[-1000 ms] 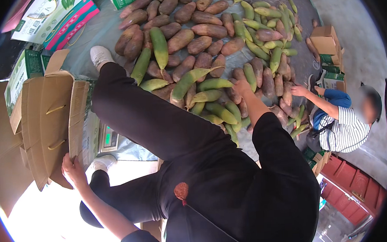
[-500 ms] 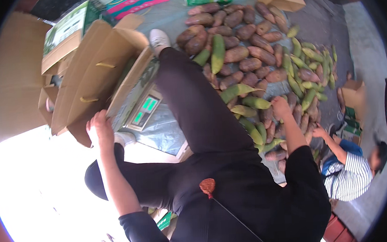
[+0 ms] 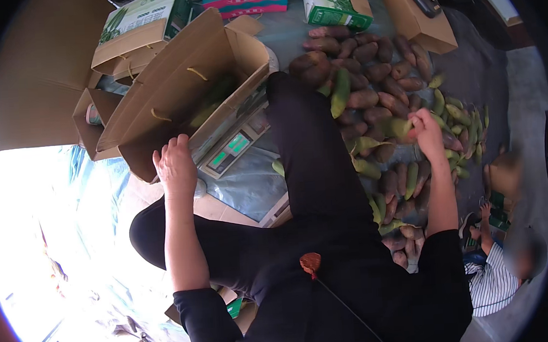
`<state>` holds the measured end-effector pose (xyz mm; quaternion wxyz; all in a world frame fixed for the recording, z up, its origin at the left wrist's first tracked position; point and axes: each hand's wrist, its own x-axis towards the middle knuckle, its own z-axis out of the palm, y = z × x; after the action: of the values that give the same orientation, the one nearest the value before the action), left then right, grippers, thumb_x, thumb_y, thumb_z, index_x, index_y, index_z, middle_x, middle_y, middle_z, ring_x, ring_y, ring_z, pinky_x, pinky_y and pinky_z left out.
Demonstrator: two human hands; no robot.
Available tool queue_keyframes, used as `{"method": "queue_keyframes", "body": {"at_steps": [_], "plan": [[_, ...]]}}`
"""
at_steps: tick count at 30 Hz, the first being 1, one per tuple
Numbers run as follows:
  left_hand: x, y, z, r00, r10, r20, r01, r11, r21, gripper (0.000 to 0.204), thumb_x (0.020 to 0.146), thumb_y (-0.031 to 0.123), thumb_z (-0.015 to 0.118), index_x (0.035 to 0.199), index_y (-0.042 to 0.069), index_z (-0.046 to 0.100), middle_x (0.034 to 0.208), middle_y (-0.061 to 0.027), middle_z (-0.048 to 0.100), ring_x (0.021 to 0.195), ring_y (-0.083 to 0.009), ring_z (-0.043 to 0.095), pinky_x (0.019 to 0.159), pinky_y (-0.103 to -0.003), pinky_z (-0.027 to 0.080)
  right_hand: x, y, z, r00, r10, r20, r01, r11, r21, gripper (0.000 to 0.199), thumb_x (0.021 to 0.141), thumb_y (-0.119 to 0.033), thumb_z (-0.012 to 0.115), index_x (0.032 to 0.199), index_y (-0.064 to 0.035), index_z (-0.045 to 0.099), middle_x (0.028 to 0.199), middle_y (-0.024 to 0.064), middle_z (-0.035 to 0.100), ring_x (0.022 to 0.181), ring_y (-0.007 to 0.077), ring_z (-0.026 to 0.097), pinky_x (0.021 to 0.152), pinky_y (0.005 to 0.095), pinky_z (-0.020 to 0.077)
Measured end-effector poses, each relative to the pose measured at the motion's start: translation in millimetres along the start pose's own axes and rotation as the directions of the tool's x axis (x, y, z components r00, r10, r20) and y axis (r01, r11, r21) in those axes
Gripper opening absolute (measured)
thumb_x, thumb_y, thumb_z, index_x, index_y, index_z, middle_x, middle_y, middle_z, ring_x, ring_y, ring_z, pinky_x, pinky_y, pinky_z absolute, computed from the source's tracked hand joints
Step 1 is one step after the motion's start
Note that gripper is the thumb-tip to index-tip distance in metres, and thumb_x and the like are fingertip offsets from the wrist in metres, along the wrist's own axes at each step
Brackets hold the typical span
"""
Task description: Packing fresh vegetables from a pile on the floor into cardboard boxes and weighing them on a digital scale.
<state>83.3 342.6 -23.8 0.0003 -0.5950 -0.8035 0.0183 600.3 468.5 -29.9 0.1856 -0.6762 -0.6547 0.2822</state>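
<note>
My left hand [image 3: 177,161] grips the near corner of an open cardboard box [image 3: 175,92] with rope handles. Long green radishes [image 3: 206,114] lie dimly inside it. Beside the box is a scale [image 3: 228,154] with a lit green display; the box hides most of it. My right hand [image 3: 427,135] is closed on one end of a green radish [image 3: 398,127], smeared by motion, above the pile. Under and around it lie many brownish-purple roots [image 3: 378,72], shaped like sweet potatoes, with more green radishes [image 3: 340,93] among them.
Printed green-and-white boxes [image 3: 141,19] and a pink-and-teal carton [image 3: 248,0] stand at the back. A plain carton [image 3: 420,24] holds a dark device. At right, a person in a striped shirt [image 3: 495,283] reaches toward boxes. My bent knee lies between box and pile.
My right hand has lifted from the pile and moved right and slightly away, with a green radish in it. My left hand stays at the box edge. The view has shifted.
</note>
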Motion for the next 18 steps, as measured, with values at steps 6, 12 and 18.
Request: {"method": "queue_keyframes", "body": {"at_steps": [6, 12, 18], "plan": [[-8.8, -3.5, -7.2, 0.998, -0.004, -0.056, 0.003, 1.0, -0.017, 0.016, 0.081, 0.005, 0.048, 0.093, 0.01, 0.058, 0.087, -0.0068, 0.061, 0.09, -0.0255, 0.059, 0.085, -0.044, 0.041, 19.2, -147.9, -26.3, 0.93, -0.365, -0.036, 0.364, 0.91, 0.197, 0.017, 0.095, -0.012, 0.043, 0.102, -0.0043, 0.057, 0.084, 0.0015, 0.06, 0.069, 0.0081, 0.06, 0.057, 0.0203, 0.0413], [-10.3, -4.8, -7.0, 0.993, 0.036, -0.116, -0.037, 0.999, -0.01, 0.015, 0.079, 0.007, 0.05, 0.09, 0.011, 0.06, 0.085, -0.006, 0.061, 0.088, -0.0248, 0.059, 0.08, -0.04, 0.044, 30.9, -270.9, -16.7, 0.631, -0.776, 0.015, 0.731, 0.601, 0.323, 0.02, 0.097, -0.011, 0.04, 0.104, 0.0006, 0.056, 0.103, 0.0064, 0.062, 0.074, 0.0102, 0.061, 0.067, 0.0221, 0.0478], [-12.3, -11.4, -18.7, 0.998, 0.02, -0.068, -0.019, 1.0, 0.025, 0.018, 0.079, 0.012, 0.054, 0.095, 0.012, 0.061, 0.089, -0.0078, 0.062, 0.091, -0.0269, 0.059, 0.079, -0.041, 0.045, 42.6, -361.3, 78.3, 0.493, -0.87, -0.01, 0.803, 0.45, 0.39, 0.014, 0.083, -0.018, 0.055, 0.087, -0.0063, 0.062, 0.083, 0.0155, 0.064, 0.074, 0.0297, 0.063, 0.067, 0.0373, 0.0496]]}}
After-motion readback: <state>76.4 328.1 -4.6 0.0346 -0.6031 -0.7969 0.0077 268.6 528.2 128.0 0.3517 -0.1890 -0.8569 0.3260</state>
